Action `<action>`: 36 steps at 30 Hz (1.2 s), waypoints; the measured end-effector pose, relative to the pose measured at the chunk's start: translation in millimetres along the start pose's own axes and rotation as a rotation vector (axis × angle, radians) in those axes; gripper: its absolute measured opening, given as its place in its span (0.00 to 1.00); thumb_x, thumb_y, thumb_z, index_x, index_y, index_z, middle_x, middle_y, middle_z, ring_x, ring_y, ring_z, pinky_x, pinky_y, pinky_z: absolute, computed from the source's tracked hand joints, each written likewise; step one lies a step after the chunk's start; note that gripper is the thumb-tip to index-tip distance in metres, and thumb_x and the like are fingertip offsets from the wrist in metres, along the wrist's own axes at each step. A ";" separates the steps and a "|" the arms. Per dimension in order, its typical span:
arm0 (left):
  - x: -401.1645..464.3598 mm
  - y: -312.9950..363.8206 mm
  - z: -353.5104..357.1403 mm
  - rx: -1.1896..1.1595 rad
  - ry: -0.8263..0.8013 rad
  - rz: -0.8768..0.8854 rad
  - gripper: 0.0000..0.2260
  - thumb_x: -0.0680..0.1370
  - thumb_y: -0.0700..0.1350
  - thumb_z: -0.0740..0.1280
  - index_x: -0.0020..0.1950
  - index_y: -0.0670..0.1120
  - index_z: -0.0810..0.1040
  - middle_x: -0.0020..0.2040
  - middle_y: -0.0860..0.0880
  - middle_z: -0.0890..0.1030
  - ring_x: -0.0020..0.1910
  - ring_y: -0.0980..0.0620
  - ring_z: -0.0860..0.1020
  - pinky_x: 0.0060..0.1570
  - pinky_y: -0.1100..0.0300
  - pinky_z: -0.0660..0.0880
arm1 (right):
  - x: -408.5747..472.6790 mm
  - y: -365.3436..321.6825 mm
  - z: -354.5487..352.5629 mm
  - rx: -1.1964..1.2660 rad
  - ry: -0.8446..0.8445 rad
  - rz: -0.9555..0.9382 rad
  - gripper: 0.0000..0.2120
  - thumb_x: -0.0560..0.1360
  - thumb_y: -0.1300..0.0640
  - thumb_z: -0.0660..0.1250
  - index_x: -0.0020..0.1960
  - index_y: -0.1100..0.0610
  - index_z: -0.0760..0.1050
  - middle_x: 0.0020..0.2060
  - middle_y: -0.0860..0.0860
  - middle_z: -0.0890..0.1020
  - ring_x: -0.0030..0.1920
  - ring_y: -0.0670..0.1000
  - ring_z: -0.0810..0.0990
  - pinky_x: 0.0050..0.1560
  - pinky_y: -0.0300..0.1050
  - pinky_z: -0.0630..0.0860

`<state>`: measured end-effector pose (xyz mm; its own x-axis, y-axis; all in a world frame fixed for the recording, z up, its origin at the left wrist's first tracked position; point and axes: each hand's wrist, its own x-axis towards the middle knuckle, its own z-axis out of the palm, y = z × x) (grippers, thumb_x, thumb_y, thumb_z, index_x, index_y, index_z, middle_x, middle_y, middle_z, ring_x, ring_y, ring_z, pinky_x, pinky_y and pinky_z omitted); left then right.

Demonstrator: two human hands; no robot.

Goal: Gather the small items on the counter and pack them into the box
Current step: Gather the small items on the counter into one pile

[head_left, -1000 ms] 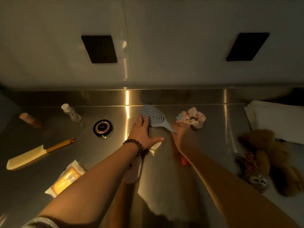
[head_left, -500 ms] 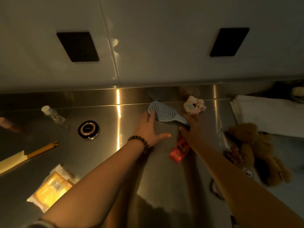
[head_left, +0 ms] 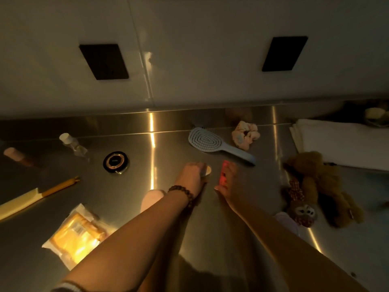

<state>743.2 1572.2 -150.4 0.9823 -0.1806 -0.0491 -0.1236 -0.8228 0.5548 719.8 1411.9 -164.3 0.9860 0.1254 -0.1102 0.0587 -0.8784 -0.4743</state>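
Looking down from the head view, the steel table point(head_left: 130, 207) fills the lower half of the frame under dim, warm light, with a pale wall and two dark rectangular plates above it. Near the centre, the left hand point(head_left: 192, 178), a beaded bracelet point(head_left: 182, 191) on its wrist, has its grip curled tight around a small pale item point(head_left: 207, 171) whose rounded end pokes out past the fingers. Just to its right, the right hand point(head_left: 228, 182) pinches a small red packet point(head_left: 224, 172), its grip clamped on it just above the table. Beyond both hands, toward the upper centre, a light blue hairbrush point(head_left: 212, 142) lies flat with its handle pointing to the lower right, and a pink scrunchie point(head_left: 245, 134) sits just beside it near the back edge. In the left part of the frame a round black compact point(head_left: 115, 162) lies near a small clear bottle point(head_left: 72, 144) with a white cap, and a brownish tube point(head_left: 17, 157) rests at the far left edge. Lower left, a cream comb point(head_left: 33, 199) with an orange handle lies slanted, and below it a clear bag point(head_left: 75, 237) of yellow contents. A pale pink thing point(head_left: 151, 200) shows partly under the left forearm; what it is cannot be told. On the right, a brown stuffed bear point(head_left: 320, 182) lies beside a smaller patterned soft toy point(head_left: 301, 209), with a folded white towel point(head_left: 341, 140) behind them. No box can be made out in this view.
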 end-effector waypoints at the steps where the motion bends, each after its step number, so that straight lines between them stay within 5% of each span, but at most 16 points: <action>1: 7.9 6.1 2.0 0.009 -0.012 0.005 0.18 0.73 0.43 0.70 0.62 0.43 0.75 0.59 0.42 0.77 0.59 0.44 0.73 0.58 0.56 0.67 | 7.2 1.0 -6.7 -0.059 -0.020 -0.049 0.38 0.75 0.49 0.67 0.76 0.62 0.51 0.76 0.57 0.55 0.76 0.53 0.51 0.70 0.38 0.40; 7: 26.8 24.1 7.3 -0.010 -0.010 -0.023 0.17 0.74 0.42 0.69 0.62 0.42 0.75 0.59 0.40 0.78 0.60 0.42 0.74 0.58 0.56 0.68 | 30.7 -0.6 -32.9 -0.173 -0.163 -0.055 0.39 0.78 0.51 0.63 0.75 0.65 0.42 0.77 0.59 0.49 0.77 0.53 0.47 0.73 0.44 0.40; 12: 4.7 26.3 3.6 0.050 -0.057 0.020 0.39 0.70 0.47 0.74 0.75 0.43 0.58 0.75 0.44 0.60 0.73 0.46 0.59 0.71 0.58 0.55 | -4.9 9.0 -44.1 -0.027 -0.075 -0.041 0.39 0.75 0.47 0.66 0.76 0.60 0.49 0.77 0.56 0.53 0.76 0.52 0.50 0.73 0.42 0.44; 20: -78.8 59.4 9.5 0.037 0.034 0.193 0.31 0.75 0.54 0.66 0.75 0.47 0.59 0.74 0.46 0.63 0.72 0.49 0.61 0.70 0.59 0.55 | -121.6 60.5 -83.3 0.099 0.115 0.034 0.33 0.75 0.49 0.68 0.74 0.57 0.59 0.75 0.55 0.59 0.75 0.53 0.57 0.73 0.47 0.53; 25: -155.9 92.4 49.5 -0.034 -0.094 0.317 0.33 0.75 0.56 0.65 0.75 0.46 0.58 0.74 0.45 0.63 0.72 0.48 0.60 0.67 0.64 0.51 | -206.0 86.8 -84.8 0.112 0.127 0.084 0.31 0.75 0.53 0.68 0.74 0.57 0.60 0.75 0.56 0.59 0.74 0.55 0.58 0.71 0.42 0.51; 28: -195.0 111.9 83.3 -0.062 -0.184 0.426 0.38 0.73 0.59 0.68 0.75 0.45 0.56 0.75 0.44 0.61 0.73 0.48 0.58 0.69 0.64 0.47 | -247.7 99.0 -75.5 0.094 0.062 0.164 0.35 0.74 0.49 0.68 0.75 0.53 0.56 0.76 0.54 0.54 0.75 0.54 0.53 0.74 0.49 0.51; 31: -219.9 131.6 111.7 -0.031 -0.315 0.442 0.44 0.70 0.62 0.69 0.76 0.44 0.51 0.77 0.44 0.54 0.75 0.49 0.51 0.73 0.57 0.47 | -279.0 105.5 -61.6 0.037 -0.074 0.196 0.38 0.73 0.46 0.70 0.76 0.52 0.54 0.77 0.55 0.52 0.76 0.54 0.51 0.72 0.45 0.49; 36: -236.8 140.4 124.0 0.009 -0.375 0.412 0.49 0.67 0.64 0.70 0.77 0.44 0.48 0.77 0.45 0.50 0.76 0.49 0.47 0.74 0.51 0.48 | -304.5 105.7 -36.8 0.063 -0.034 0.123 0.33 0.72 0.55 0.71 0.74 0.54 0.62 0.74 0.55 0.63 0.72 0.54 0.63 0.71 0.42 0.57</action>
<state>475.8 1432.6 -163.8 0.7353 -0.6665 -0.1229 -0.4899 -0.6480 0.5832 431.5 1263.9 -148.8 0.9792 0.0352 -0.1996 -0.0729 -0.8576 -0.5091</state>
